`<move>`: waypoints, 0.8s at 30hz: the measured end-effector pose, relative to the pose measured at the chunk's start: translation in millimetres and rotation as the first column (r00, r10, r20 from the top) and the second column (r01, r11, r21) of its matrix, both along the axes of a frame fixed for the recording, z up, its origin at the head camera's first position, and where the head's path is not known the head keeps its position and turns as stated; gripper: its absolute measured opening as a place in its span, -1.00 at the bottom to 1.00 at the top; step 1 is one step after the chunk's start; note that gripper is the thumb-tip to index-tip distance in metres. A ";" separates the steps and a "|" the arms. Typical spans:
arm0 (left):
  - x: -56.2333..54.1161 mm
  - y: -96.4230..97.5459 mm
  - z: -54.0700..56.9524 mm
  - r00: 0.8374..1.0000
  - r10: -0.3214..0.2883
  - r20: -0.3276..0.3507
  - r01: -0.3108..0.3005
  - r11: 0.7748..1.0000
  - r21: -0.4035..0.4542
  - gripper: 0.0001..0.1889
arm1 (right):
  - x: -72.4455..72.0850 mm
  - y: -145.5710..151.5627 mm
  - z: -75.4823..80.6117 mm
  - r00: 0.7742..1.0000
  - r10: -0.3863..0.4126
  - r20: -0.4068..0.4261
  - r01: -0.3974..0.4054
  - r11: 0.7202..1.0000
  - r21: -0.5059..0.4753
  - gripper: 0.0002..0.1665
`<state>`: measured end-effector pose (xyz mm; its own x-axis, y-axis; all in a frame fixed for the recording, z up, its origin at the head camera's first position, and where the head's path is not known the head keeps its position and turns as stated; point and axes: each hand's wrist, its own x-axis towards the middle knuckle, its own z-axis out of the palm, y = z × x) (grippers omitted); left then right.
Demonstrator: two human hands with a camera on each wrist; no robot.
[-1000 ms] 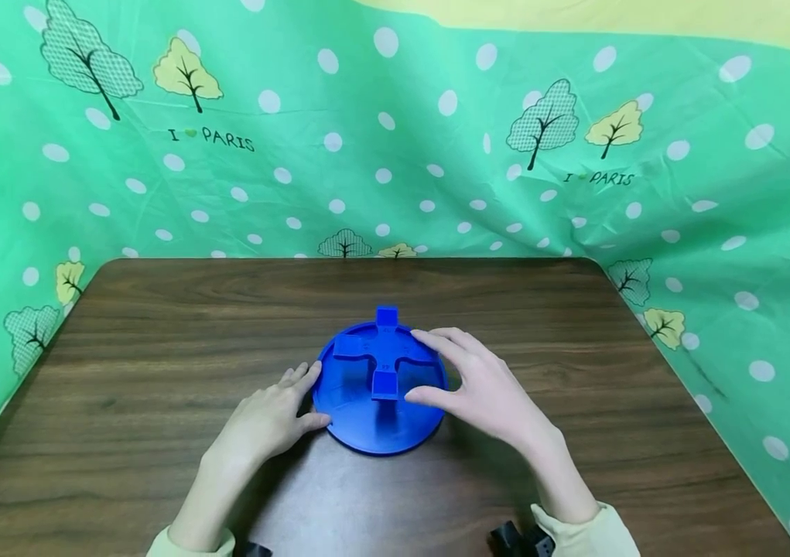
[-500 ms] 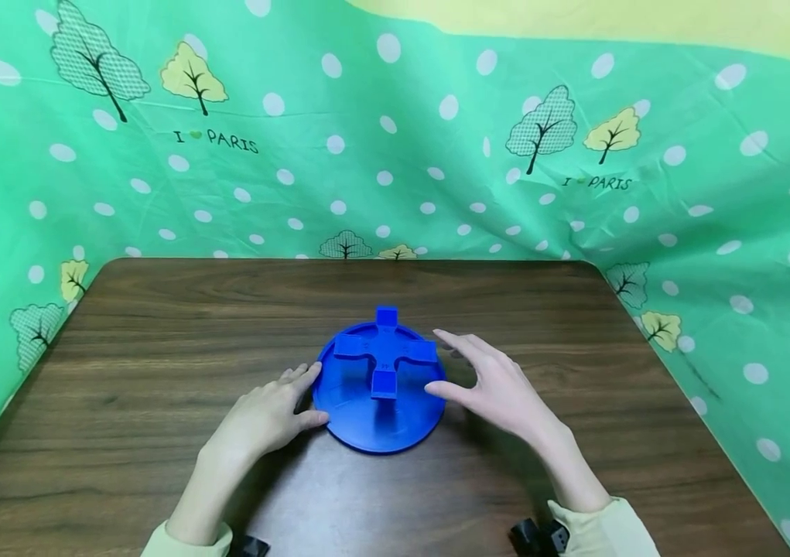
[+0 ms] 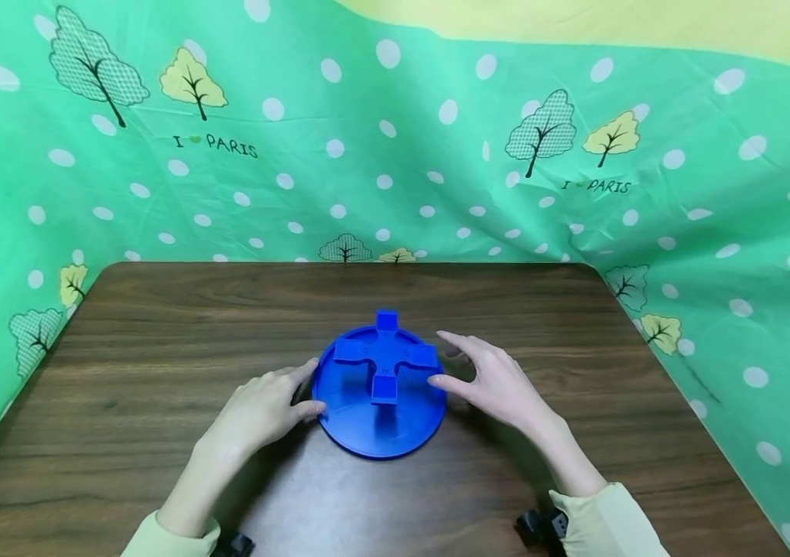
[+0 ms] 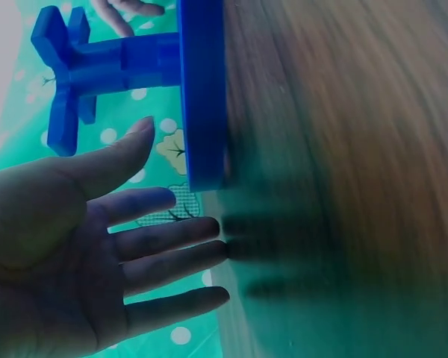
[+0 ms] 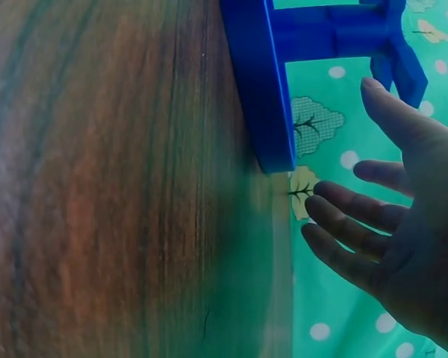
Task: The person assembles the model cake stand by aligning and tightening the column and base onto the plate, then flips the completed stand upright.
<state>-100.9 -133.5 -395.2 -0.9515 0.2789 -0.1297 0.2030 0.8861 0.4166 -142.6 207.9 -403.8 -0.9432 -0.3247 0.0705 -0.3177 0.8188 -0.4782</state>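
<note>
A blue round base (image 3: 381, 437) lies flat on the table. From it rises a short post (image 4: 134, 63), topped by a blue four-armed cross (image 3: 386, 357). At the left rim is my left hand (image 3: 258, 410), its fingers fairly straight; in the left wrist view, a gap shows between the fingers and the base (image 4: 203, 112). My right hand (image 3: 499, 384) hovers beside the right rim with its thumb and fingers spread, holding nothing. The right wrist view also shows those fingers apart from the base (image 5: 261, 89).
The brown wooden table (image 3: 227, 309) extends around the base on every side. Behind it and along its sides hangs a green dotted cloth (image 3: 381, 116) printed with trees. Black wrist devices (image 3: 541, 526) sit near both pale sleeves.
My right hand has moved right, from over the base's edge to beside it. The left hand has drawn slightly leftward from the rim. The blue stand has stayed in place.
</note>
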 end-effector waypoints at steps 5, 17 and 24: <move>-4.5 -0.1 -1.9 0.999 0.014 -0.048 -0.014 1.000 -0.002 -0.34 | -4.6 0.0 -0.2 1.000 0.009 -0.005 -0.009 1.000 -0.004 -0.14; -22.2 -0.2 -11.7 0.991 0.048 -0.127 -0.041 0.998 0.057 -0.56 | -14.5 2.9 -7.1 1.000 -0.012 0.011 0.012 1.000 0.022 -0.27; -31.4 -1.4 -17.3 0.992 0.062 -0.106 -0.059 0.998 0.034 -0.64 | -17.9 2.9 -12.2 0.998 -0.026 0.058 0.023 0.998 0.061 -0.33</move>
